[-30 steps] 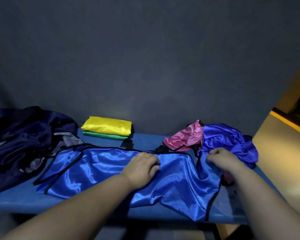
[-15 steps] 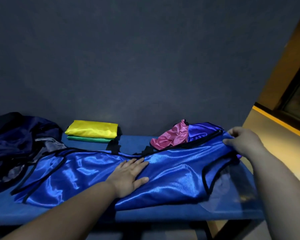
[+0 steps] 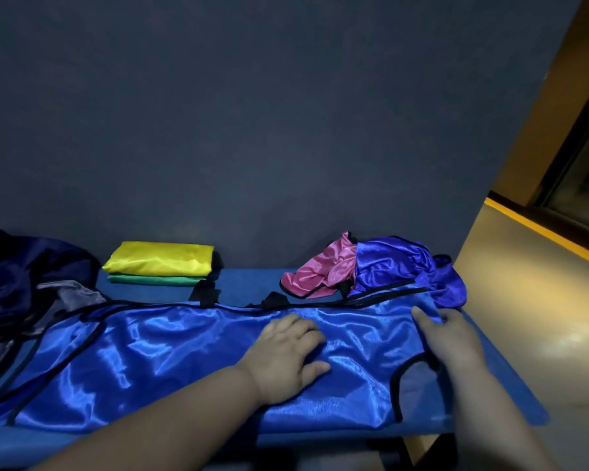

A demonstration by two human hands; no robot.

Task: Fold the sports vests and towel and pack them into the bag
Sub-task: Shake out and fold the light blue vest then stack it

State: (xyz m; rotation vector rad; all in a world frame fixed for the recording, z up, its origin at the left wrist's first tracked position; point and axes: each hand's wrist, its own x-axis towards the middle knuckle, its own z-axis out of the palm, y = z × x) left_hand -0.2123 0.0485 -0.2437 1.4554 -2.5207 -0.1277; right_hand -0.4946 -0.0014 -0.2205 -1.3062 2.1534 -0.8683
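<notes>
A shiny blue vest [image 3: 184,355] with black trim lies spread lengthwise along the blue bench [image 3: 252,283]. My left hand [image 3: 286,355] rests palm down on its middle, fingers relaxed. My right hand [image 3: 451,338] holds the vest's right end against the bench, thumb on top of the cloth and fingers curled at the edge. A folded yellow vest [image 3: 160,261] sits on a folded green one [image 3: 150,279] at the back. A crumpled pink vest [image 3: 317,275] and another crumpled blue vest [image 3: 398,270] lie at the back right. The dark navy bag [image 3: 24,273] slumps at the left end.
Grey cloth [image 3: 68,292] spills from the bag's mouth beside the vest's straps. A dark wall runs right behind the bench. The bench ends just right of my right hand, where the lit floor [image 3: 541,317] begins.
My right hand pulled the vest's right end out to the right, then lowered it onto the bench. The vest now lies stretched flatter, and my left hand stayed on its middle.
</notes>
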